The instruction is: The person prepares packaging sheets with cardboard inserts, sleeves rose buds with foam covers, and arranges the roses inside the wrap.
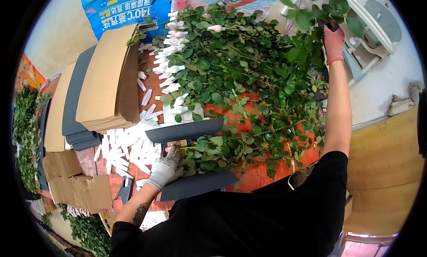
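My left hand (pixel 165 170), in a pale work glove, is at the head end of leafy rose stems (pixel 213 150) lying on a dark sheet (pixel 195 186). Its fingers are bent together beside a small brown cardboard piece (pixel 179 144); what they grip is hidden. Far out to the right, my right hand (pixel 334 41), in a pink glove, is closed round a leafy rose stem (pixel 331 14) raised above the table's end. Between my hands spreads a big heap of roses (pixel 240 56), their heads in white sleeves (pixel 173 48) along the left side.
Loose white sleeves (pixel 129 145) lie scattered left of centre. Stacked brown cardboard sheets (pixel 104 74) and dark sheets (pixel 78 97) stand further left. A black stapler-like tool (pixel 125 189) rests near the front edge. A white-framed chair (pixel 373 30) stands at upper right.
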The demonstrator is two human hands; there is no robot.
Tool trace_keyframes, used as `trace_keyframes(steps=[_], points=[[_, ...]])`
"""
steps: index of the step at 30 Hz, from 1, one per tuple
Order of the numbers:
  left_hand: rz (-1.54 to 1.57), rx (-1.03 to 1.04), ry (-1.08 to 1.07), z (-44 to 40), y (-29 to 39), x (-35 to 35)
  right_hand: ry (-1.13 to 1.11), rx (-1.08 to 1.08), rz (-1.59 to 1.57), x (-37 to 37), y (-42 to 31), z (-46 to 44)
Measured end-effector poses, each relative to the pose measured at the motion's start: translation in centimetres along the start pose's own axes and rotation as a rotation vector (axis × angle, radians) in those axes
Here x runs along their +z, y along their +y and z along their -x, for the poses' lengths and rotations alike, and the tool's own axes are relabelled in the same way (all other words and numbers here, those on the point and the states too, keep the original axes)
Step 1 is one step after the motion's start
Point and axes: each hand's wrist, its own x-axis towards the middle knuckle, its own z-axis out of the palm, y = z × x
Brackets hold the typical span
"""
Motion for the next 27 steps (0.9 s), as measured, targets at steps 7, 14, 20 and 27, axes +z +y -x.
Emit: trace_keyframes(steps=[7, 14, 20, 27], points=[[0.024, 0.048, 0.082, 0.0, -0.6, 1.3, -0.721, -0.229, 0.423, 7.9, -12.1, 8.1], [0.001, -0.004, 0.029, -0.2, -1.2, 1.9, -0.262, -0.123, -0.033, 8.0, -6.5, 5.4], [0.113, 0.284, 0.196, 2.6, 1.7, -5.2, -0.116, -0.148, 0.195, 6.4, -2.6, 4.3], [0.422, 0.593, 0.372, 2.6, 3.7, -12.6, -0.154, 0.061, 0.279, -2.6, 2.9, -2.4]])
